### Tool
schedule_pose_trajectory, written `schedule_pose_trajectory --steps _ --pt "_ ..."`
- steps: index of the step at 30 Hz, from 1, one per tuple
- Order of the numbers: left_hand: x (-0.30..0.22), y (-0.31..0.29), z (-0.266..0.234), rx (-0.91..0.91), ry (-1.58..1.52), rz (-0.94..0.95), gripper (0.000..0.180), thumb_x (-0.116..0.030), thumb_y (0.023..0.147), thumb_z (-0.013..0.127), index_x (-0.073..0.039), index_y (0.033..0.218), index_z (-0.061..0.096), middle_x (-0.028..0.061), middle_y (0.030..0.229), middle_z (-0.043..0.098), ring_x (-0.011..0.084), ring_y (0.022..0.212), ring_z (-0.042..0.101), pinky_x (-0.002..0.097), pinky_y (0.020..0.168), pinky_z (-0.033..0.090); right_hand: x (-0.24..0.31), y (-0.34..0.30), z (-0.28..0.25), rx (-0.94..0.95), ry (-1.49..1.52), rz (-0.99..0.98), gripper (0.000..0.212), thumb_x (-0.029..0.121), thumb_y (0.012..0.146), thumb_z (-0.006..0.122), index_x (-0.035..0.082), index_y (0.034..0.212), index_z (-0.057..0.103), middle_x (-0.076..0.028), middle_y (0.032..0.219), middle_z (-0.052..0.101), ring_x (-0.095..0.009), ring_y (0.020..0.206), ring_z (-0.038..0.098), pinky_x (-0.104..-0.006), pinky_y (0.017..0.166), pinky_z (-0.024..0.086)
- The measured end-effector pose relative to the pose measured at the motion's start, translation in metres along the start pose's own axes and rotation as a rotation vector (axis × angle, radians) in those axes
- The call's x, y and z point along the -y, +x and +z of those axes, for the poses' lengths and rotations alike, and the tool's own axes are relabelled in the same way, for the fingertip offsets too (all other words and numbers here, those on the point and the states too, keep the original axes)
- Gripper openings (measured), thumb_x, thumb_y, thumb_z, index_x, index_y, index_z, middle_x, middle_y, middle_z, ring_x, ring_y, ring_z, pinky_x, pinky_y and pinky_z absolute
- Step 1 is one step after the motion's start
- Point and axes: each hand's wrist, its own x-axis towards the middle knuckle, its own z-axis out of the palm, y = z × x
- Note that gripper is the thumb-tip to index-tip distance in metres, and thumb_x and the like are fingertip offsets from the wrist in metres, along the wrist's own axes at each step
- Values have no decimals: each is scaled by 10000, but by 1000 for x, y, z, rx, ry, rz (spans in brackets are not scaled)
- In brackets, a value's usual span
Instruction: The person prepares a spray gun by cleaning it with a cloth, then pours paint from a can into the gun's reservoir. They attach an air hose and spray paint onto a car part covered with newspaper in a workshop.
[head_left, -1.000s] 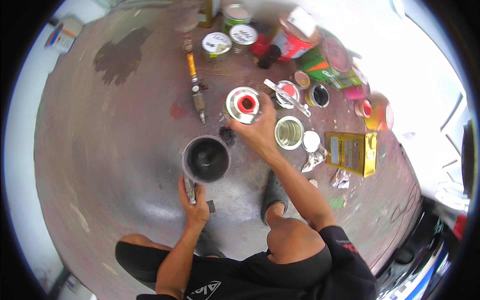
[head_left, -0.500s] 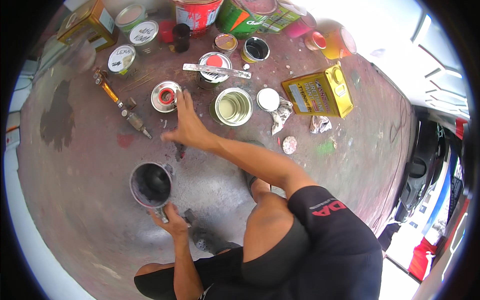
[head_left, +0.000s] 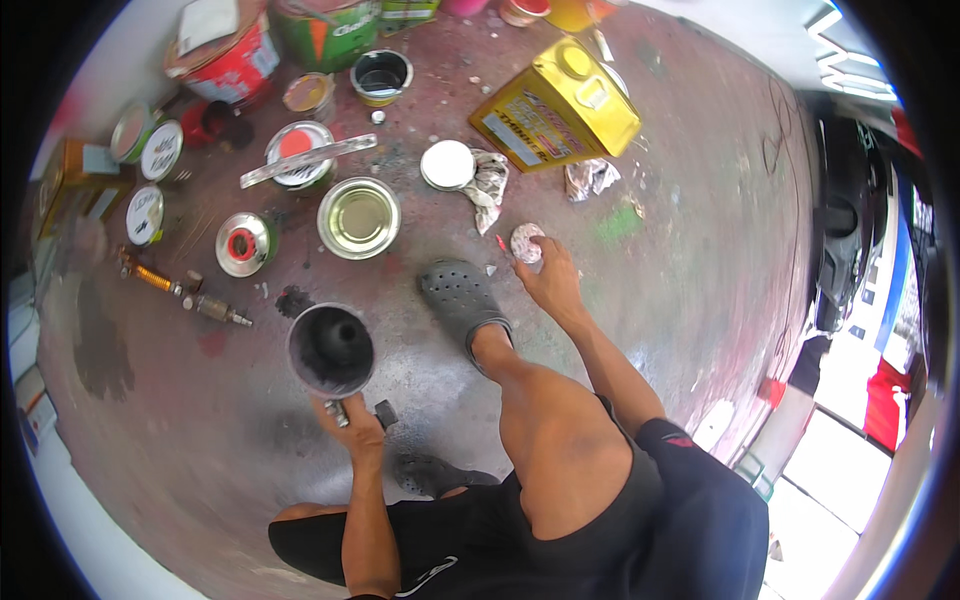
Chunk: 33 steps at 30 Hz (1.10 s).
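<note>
In my left hand (head_left: pixel 350 425) is a paint spray gun, gripped below its grey cup (head_left: pixel 332 350). The cup faces up without a lid, and its inside is dark. My right hand (head_left: pixel 555 285) is down at the floor, thumb and fingers curled on the edge of a round, paint-spattered lid (head_left: pixel 526 243). A small red scrap (head_left: pixel 502 242) lies beside that lid. Between my hands stands an open tin (head_left: pixel 358 218) with pale liquid or a shiny bottom. Left of it is a can with a red-ringed mouth (head_left: pixel 243 245).
A yellow thinner can (head_left: pixel 560 105) stands far right, near crumpled rags (head_left: pixel 488 185) and a white lid (head_left: pixel 447 165). A stick (head_left: pixel 308 160) lies across a closed tin. Another spray gun (head_left: pixel 190 290) rests at left. Several paint pails (head_left: pixel 330 35) line the back. My shoe (head_left: pixel 465 300) is between my hands.
My right hand has swung from beside the red-ringed can to the spattered lid at right. My left hand still holds the spray gun. The view has turned and shifted right.
</note>
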Motion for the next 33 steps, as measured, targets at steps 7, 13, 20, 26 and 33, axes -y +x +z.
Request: schedule_pose_trajectory --steps 7,13,20,26,33 --pt "-7 -18 11 38 -1 -62 155 -116 1015 684 -10 1123 652 1 859 637 91 721 573 270 652 452 -5 25 14 -141 14 -150 563 260 873 878 24 1347 687 -214 1367 706 -424 1255 653 -520 1092 523" --pt "-31 -14 11 18 34 6 91 -71 996 649 -30 1075 630 -1 814 600 85 701 541 265 629 414 85 116 23 -74 -74 -601 828 207 772 937 45 1501 579 -211 1508 608 -423 1410 559 -532 1143 489" --pt "-60 -15 -5 27 265 346 406 12 1016 586 86 1415 589 153 1190 709 250 1057 690 375 956 542 127 196 48 179 -445 -623 947 223 602 1030 90 1427 585 -154 1383 653 -391 1361 583 -557 1083 475" --pt "-56 -4 -10 0 19 270 460 -27 1010 629 111 1444 567 195 1278 717 276 1122 722 398 1008 557 169 173 10 164 -438 -575 951 203 654 971 31 1500 570 -183 1394 692 -401 1332 623 -524 1113 482" --pt "-22 -4 -17 -140 209 214 135 -54 1010 600 34 1103 645 113 966 673 202 838 629 336 761 470 182 91 -35 57 758 -163 903 331 708 1011 37 1445 579 -185 1445 688 -381 1366 628 -533 1147 453"
